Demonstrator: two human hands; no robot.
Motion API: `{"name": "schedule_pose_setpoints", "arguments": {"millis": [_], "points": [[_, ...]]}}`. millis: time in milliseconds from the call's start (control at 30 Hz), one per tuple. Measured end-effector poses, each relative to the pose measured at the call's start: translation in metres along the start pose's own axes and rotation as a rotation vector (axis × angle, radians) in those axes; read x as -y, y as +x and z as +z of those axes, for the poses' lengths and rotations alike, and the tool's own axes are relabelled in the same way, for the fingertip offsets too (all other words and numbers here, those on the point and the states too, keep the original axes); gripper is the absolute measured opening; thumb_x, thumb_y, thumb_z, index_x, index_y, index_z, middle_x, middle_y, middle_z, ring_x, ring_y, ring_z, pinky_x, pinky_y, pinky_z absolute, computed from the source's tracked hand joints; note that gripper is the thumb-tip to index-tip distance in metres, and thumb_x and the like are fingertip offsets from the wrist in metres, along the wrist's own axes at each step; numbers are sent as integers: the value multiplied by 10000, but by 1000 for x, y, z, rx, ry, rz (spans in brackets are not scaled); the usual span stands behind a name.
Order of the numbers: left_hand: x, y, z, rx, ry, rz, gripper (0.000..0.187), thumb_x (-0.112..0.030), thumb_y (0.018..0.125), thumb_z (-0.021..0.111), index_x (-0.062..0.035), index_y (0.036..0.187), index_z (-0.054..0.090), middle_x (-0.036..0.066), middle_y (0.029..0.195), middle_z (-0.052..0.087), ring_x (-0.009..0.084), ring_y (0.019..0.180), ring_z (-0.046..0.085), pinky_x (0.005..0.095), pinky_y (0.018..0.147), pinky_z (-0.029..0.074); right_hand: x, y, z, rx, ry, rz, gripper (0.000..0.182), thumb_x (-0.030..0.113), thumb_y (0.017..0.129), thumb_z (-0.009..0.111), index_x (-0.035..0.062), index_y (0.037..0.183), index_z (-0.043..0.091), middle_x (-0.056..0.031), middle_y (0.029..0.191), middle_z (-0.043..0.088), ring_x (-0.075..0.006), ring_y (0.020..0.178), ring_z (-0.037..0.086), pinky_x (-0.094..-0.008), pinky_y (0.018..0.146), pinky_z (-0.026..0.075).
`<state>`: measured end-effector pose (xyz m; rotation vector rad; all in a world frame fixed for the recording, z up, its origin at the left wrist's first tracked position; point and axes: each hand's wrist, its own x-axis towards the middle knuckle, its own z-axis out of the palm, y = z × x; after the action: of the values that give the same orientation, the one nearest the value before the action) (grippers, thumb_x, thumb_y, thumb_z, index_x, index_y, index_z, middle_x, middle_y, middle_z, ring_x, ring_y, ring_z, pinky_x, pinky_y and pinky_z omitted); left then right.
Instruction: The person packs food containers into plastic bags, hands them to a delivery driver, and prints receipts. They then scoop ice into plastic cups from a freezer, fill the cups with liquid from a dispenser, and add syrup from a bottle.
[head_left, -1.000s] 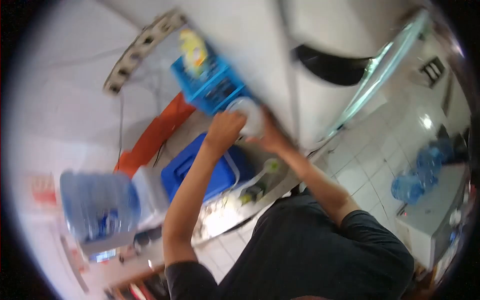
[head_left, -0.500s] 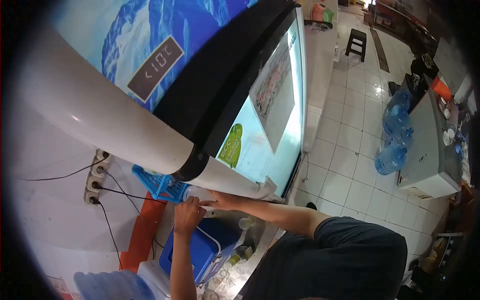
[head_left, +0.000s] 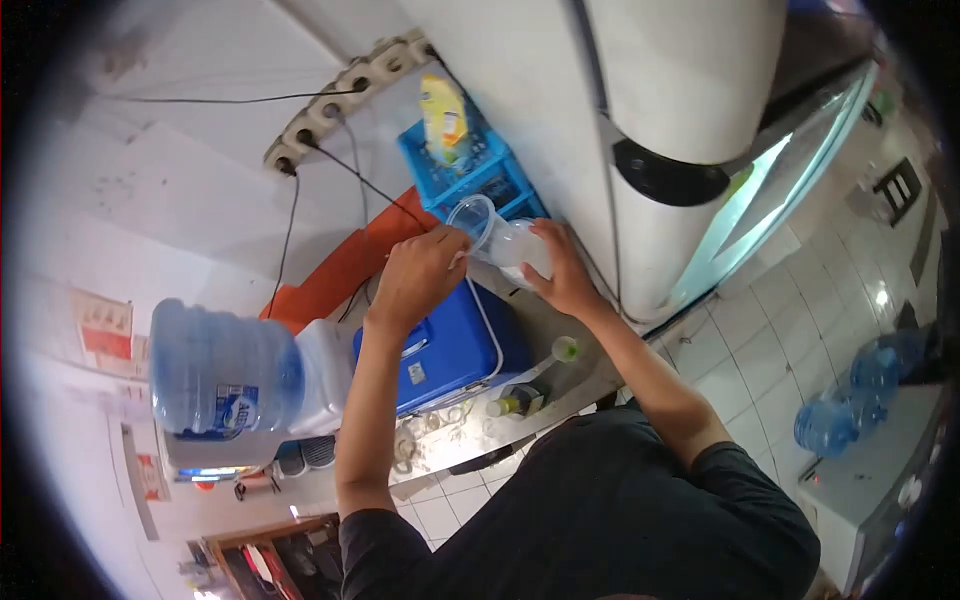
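A clear plastic cup (head_left: 474,222) is tilted at the fingers of my left hand (head_left: 418,278), which pinch it at the side near its rim. My right hand (head_left: 566,272) curls with thumb and fingers around a translucent whitish plastic container (head_left: 516,250) right beside the cup; the two overlap in this view. Just beyond them stands a blue plastic basket (head_left: 428,178) with a yellow pouch (head_left: 443,112) in it. Below my left wrist is a blue cooler box (head_left: 455,345) with a white rim.
A water jug (head_left: 230,370) sits upside down on a white dispenser at the left. Cords run from a power strip (head_left: 345,95) on the wall. The white side of a refrigerator (head_left: 660,245) rises at the right. A small cup (head_left: 565,349) and bottles (head_left: 515,400) stand near the counter's front edge.
My view has swung left and down toward the counter. My hands, close together before, are now a little apart, with the clear cup and whitish container plainly showing between them.
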<state>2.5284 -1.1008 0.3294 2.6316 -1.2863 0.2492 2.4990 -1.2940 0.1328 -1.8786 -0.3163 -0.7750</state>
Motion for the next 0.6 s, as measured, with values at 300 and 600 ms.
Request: {"name": "schedule_pose_setpoints", "arguments": {"millis": [300, 600], "points": [[-35, -79, -42, -163, -247, -420, 145, -87, 812, 753, -29, 945, 741, 134, 897, 746, 254, 816, 734, 329, 747, 552, 41, 14, -17, 192, -236, 54, 635, 213, 873, 700, -8, 1400, 424, -229, 1460, 401, -409, 1365, 391, -469, 1129, 344], [-207, -111, -7, -123, -642, -302, 267, 0, 725, 801, 15, 970, 697, 99, 817, 705, 221, 738, 699, 356, 707, 541, 118, -69, -171, 595, 486, -151, 1041, 413, 814, 796, 29, 1554, 173, -232, 1465, 395, -370, 1263, 488, -442, 1044, 422]]}}
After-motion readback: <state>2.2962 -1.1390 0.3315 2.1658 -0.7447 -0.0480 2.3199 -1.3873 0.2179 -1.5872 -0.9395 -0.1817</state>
